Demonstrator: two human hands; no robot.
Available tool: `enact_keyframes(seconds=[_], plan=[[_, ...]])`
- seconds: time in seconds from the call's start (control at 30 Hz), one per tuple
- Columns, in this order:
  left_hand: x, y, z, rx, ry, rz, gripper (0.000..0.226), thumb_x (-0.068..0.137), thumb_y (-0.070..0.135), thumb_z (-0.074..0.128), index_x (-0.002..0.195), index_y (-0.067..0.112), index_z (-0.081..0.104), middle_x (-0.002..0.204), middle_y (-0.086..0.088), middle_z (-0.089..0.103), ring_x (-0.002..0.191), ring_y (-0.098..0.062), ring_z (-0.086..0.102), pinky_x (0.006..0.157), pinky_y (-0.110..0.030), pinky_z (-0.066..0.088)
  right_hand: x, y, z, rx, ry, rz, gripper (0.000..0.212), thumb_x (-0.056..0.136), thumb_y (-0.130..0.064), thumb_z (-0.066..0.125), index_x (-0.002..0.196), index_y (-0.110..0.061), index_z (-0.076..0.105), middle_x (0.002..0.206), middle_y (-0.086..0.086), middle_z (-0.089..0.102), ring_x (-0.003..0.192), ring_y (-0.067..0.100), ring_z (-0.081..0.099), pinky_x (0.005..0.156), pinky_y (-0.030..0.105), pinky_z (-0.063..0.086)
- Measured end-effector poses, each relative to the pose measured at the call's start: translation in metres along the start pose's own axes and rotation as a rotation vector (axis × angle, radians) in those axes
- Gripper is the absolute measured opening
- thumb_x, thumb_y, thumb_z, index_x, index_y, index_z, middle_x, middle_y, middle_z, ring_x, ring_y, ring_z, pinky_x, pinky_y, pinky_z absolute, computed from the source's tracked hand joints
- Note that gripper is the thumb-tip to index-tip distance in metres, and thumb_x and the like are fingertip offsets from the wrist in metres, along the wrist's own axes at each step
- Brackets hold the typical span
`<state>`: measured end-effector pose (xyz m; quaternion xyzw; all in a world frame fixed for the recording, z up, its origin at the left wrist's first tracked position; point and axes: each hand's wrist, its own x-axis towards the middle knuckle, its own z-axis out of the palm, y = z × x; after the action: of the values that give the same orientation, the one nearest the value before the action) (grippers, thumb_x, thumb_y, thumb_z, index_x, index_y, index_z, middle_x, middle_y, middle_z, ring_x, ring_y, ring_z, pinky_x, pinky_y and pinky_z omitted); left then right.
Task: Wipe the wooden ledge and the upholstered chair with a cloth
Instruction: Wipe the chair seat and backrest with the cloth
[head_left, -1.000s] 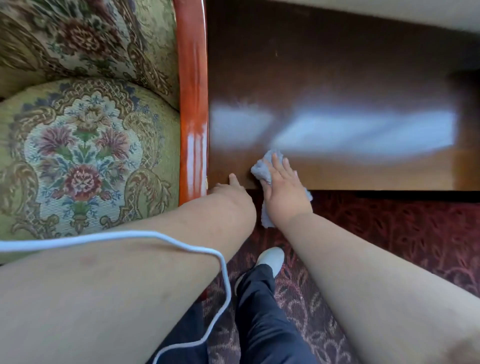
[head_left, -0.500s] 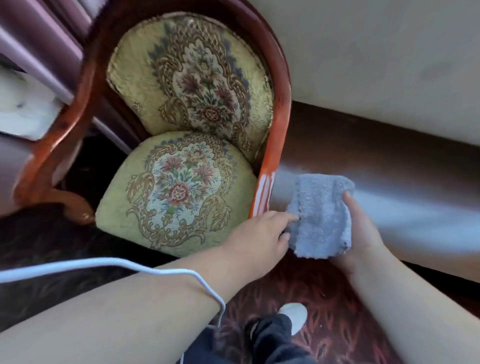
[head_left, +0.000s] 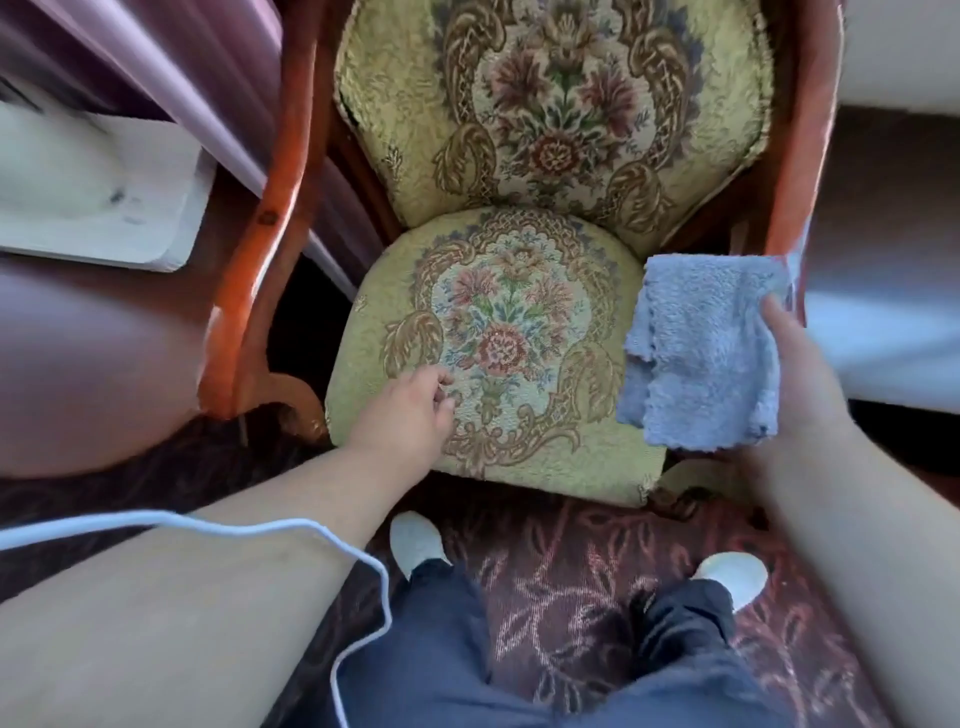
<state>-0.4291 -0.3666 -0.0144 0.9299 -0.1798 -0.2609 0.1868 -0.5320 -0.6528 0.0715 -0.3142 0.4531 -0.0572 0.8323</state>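
The upholstered chair (head_left: 519, 270) stands straight ahead, with a yellow-green floral seat and back in a glossy red-brown wooden frame. My right hand (head_left: 802, 395) holds a fluffy blue-grey cloth (head_left: 701, 353) spread open, hanging above the seat's right edge. My left hand (head_left: 410, 415) rests on the front left of the seat cushion, fingers loosely curled, holding nothing. The dark polished wooden ledge (head_left: 883, 218) shows at the right, beyond the chair's armrest (head_left: 795, 171).
A dark red patterned carpet (head_left: 561, 571) lies under my two white-shoed feet. Purple curtain folds (head_left: 171, 78) and a white object (head_left: 83, 192) are at the left. A white cable (head_left: 260, 525) crosses my left forearm. A pale wall is at the upper right.
The view swung left from the ledge to the chair. My right hand lifted the cloth off the ledge and carried it over the seat. My left hand left the cloth and moved onto the cushion.
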Motion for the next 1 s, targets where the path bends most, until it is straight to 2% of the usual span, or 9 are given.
enact_keyframes(seconds=[0.2,0.3,0.37,0.43,0.5,0.6,0.67,0.8,1.0], plan=[[0.053,-0.076,0.006,0.161,-0.041,0.05,0.04,0.094,0.031,0.051,0.132,0.021,0.05,0.131,-0.01,0.054,0.117,-0.031,0.051,0.097,-0.041,0.041,0.048,0.066,0.033,-0.061,0.075,-0.06,0.047,0.099,-0.049,0.043,0.125,-0.014,0.062,0.105,0.006,0.074,0.094,0.022,0.071,0.081,0.038,0.057],[0.087,-0.092,0.032,0.173,-0.007,0.095,0.044,0.096,0.028,0.048,0.139,0.02,0.045,0.142,-0.01,0.048,0.128,-0.031,0.044,0.105,-0.039,0.034,0.086,0.088,0.035,-0.232,0.147,-0.154,0.046,0.093,-0.054,0.051,0.115,-0.016,0.066,0.111,0.006,0.074,0.102,0.023,0.07,0.091,0.043,0.054],[0.114,-0.1,0.055,0.187,0.027,0.148,0.046,0.097,0.025,0.046,0.143,0.018,0.042,0.149,-0.01,0.041,0.134,-0.03,0.039,0.112,-0.04,0.028,0.115,0.099,0.028,-0.599,0.191,-0.349,0.048,0.084,-0.061,0.049,0.11,-0.024,0.066,0.108,-0.004,0.073,0.102,0.016,0.067,0.091,0.043,0.052],[0.144,-0.106,0.075,0.198,0.079,0.191,0.051,0.097,0.025,0.044,0.147,0.02,0.035,0.156,-0.009,0.033,0.14,-0.03,0.033,0.118,-0.044,0.023,0.143,0.106,0.029,-0.972,0.199,-0.664,0.031,0.082,-0.06,0.04,0.095,-0.045,0.063,0.091,-0.025,0.069,0.088,-0.005,0.062,0.076,0.029,0.047],[0.175,-0.113,0.091,0.195,0.136,0.208,0.056,0.097,0.029,0.044,0.15,0.025,0.026,0.16,-0.008,0.024,0.144,-0.031,0.026,0.119,-0.047,0.021,0.186,0.114,0.03,-1.263,0.1,-0.955,0.022,0.086,-0.05,0.041,0.095,-0.044,0.06,0.086,-0.022,0.065,0.089,0.003,0.06,0.071,0.028,0.038],[0.209,-0.13,0.108,0.184,0.257,0.205,0.064,0.094,0.039,0.042,0.153,0.028,0.02,0.162,-0.008,0.018,0.147,-0.03,0.02,0.119,-0.047,0.019,0.269,0.14,0.033,-1.922,-0.151,-1.061,0.049,0.094,-0.052,0.042,0.136,-0.028,0.051,0.146,0.012,0.047,0.135,0.035,0.038,0.108,0.039,0.03],[0.219,-0.139,0.117,0.17,0.331,0.229,0.063,0.092,0.043,0.033,0.153,0.029,0.024,0.162,-0.009,0.02,0.147,-0.029,0.02,0.119,-0.043,0.017,0.311,0.157,0.032,-2.177,-0.083,-0.945,0.069,0.092,-0.066,0.032,0.151,-0.032,0.027,0.161,0.014,0.02,0.145,0.038,0.018,0.116,0.052,0.019],[0.223,-0.143,0.124,0.192,0.396,0.266,0.061,0.093,0.043,0.027,0.153,0.029,0.025,0.162,-0.01,0.02,0.148,-0.029,0.018,0.119,-0.045,0.016,0.327,0.164,0.028,-2.089,-0.065,-1.09,0.069,0.092,-0.063,0.023,0.152,-0.029,0.025,0.16,0.015,0.024,0.144,0.037,0.024,0.115,0.046,0.021],[0.216,-0.132,0.119,0.229,0.392,0.267,0.063,0.091,0.038,0.031,0.152,0.024,0.03,0.16,-0.014,0.024,0.146,-0.032,0.022,0.118,-0.047,0.019,0.24,0.225,0.004,-2.118,-0.517,-1.079,0.056,0.098,-0.052,0.031,0.15,-0.032,0.031,0.161,0.011,0.021,0.147,0.035,0.015,0.118,0.046,0.012]])
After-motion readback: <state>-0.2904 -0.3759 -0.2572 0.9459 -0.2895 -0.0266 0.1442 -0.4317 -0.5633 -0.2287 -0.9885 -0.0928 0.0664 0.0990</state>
